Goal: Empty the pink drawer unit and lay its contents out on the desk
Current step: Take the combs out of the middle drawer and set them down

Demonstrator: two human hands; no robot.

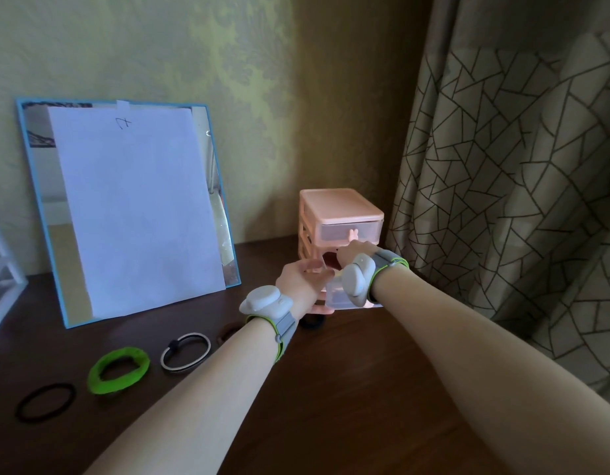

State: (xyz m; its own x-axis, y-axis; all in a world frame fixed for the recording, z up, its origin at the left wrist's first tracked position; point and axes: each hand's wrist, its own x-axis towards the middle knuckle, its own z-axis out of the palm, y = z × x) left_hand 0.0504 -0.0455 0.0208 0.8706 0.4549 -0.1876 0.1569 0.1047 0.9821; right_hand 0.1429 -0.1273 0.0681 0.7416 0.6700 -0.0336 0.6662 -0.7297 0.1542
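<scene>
The pink drawer unit (341,212) stands at the back of the dark wooden desk (365,389). Its top drawer (348,231) is closed, and the slot below it is empty. A clear drawer (338,298) is pulled out in front of the unit, and my left hand (302,286) grips its left side. My right hand (351,253) bends down over this drawer, its fingers hidden behind the wrist. Laid out on the desk are a black hair tie (45,401), a green scrunchie (118,370), a black-and-white tie (185,351), a brown tie (230,330) and a dark tie (312,322).
A blue-framed mirror (33,186) covered by a white sheet of paper (135,207) leans on the wall at the left. A white clear organiser (0,279) sits at the far left edge. A patterned curtain (509,183) hangs close to the right of the unit.
</scene>
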